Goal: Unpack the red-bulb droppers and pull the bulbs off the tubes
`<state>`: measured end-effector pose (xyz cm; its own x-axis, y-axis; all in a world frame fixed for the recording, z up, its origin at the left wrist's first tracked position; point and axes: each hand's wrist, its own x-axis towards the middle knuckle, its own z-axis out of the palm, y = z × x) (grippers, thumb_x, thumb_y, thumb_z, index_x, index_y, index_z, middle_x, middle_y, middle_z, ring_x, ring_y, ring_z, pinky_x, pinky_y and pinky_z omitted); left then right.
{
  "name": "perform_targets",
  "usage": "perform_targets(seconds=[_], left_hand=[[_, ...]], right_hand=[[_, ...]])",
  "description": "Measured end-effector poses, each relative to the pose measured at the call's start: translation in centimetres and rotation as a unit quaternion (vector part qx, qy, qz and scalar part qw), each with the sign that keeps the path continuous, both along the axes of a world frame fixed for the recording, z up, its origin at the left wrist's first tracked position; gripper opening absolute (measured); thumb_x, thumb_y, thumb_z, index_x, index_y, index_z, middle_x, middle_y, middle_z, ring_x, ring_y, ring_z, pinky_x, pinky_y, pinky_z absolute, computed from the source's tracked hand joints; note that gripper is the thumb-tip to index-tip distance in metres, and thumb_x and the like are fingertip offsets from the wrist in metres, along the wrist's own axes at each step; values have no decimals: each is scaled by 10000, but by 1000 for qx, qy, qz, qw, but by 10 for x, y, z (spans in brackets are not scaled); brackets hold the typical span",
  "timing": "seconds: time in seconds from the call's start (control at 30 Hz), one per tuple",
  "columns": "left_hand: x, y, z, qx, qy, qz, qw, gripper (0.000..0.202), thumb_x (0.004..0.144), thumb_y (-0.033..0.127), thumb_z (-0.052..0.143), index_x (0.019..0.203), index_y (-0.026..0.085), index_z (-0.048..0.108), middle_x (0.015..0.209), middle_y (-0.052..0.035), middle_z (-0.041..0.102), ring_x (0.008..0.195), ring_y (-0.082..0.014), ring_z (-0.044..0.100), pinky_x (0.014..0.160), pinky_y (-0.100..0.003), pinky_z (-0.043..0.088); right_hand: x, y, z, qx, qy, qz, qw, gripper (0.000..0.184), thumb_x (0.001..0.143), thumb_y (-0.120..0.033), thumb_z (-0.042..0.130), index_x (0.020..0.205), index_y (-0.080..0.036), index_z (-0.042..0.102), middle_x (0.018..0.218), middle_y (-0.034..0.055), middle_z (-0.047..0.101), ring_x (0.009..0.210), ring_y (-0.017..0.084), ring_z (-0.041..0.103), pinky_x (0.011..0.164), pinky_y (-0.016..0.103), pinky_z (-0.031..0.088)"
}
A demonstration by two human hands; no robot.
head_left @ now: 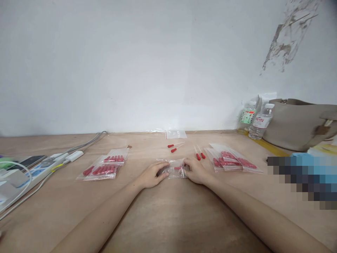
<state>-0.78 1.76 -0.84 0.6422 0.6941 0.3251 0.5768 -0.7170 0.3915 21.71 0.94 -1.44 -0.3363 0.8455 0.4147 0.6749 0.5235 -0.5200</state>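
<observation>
A clear zip bag (172,173) lies on the wooden table in front of me, with at least one red-bulbed dropper (178,168) in or under the plastic. My left hand (154,174) curls around the bag's left end, thumb and fingers gripping the film. At the right end, my right hand (195,171) pinches the bag near its red-lined edge; some fingertips are hidden. Just beyond the hands lie two loose droppers (173,150) with thin clear tubes. Another pair of droppers (203,155) rests beside my right hand, bulbs toward me.
Filled bags of red-bulbed droppers lie at left (105,169) and right (229,161). An empty zip bag (176,134) is by the wall. Far left are a power strip (39,172), cables and a phone (33,161). Bottles (260,123) and a grey handbag (297,123) stand right.
</observation>
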Motion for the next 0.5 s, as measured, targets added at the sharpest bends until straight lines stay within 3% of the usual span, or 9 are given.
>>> perform_targets(seconds=[0.17, 0.3, 0.4, 0.5], left_hand=[[0, 1, -1, -1, -7, 2, 1000, 393, 819, 358, 461, 1177, 198, 491, 1206, -63, 516, 1134, -194, 441, 978, -359, 337], [-2, 3, 2, -30, 2, 10, 999, 401, 849, 397, 391, 1181, 194, 488, 1235, -57, 491, 1145, -187, 431, 989, -344, 323], [-2, 14, 10, -40, -19, 40, 998, 401, 872, 404, 319, 1170, 199, 494, 1215, -50, 507, 1120, -184, 454, 969, -333, 344], [5, 38, 18, 2, -30, 89, 996, 373, 841, 383, 390, 1129, 186, 524, 1198, -59, 509, 1123, -197, 444, 985, -335, 320]], right_hand=[[20, 12, 3, -60, 167, -25, 984, 169, 721, -314, 527, 791, -167, 573, 722, 20, 609, 636, 121, 544, 597, 245, 422], [48, 26, 13, -19, 283, -100, 954, 258, 711, -382, 533, 822, -149, 551, 676, 21, 605, 588, 121, 545, 568, 246, 425], [61, 32, 18, 71, 275, -178, 942, 262, 708, -399, 542, 825, -164, 554, 737, 29, 612, 653, 131, 553, 591, 245, 421], [61, 35, 15, 125, 191, -213, 950, 218, 730, -384, 526, 819, -189, 562, 791, 21, 620, 733, 145, 555, 647, 261, 408]])
